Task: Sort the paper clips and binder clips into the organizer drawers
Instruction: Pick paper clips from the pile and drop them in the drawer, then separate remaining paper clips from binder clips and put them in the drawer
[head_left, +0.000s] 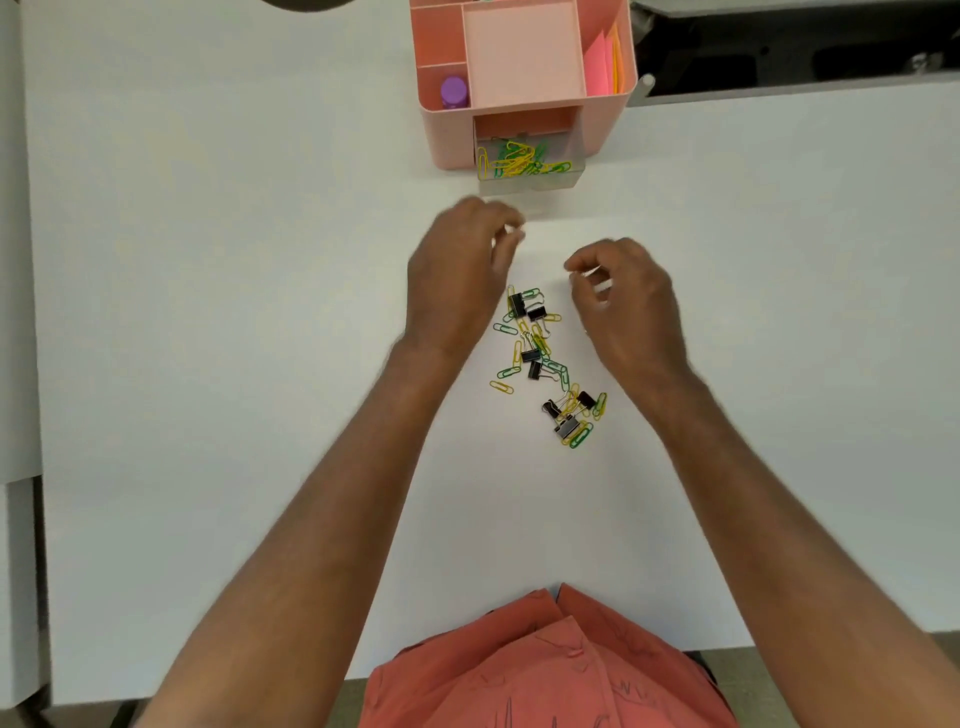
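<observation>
A loose heap of yellow and green wire paper clips mixed with seven small black binder clips lies on the white desk, between and just near of the two hands. The left hand and right hand hover above the desk with fingers curled and blurred; whether either pinches a clip cannot be told. Farther away stands a pink plastic organizer, its clear drawer pulled open and holding a tangle of yellow and green clips. One top compartment holds a purple-capped bottle, another holds coloured paper sheets.
</observation>
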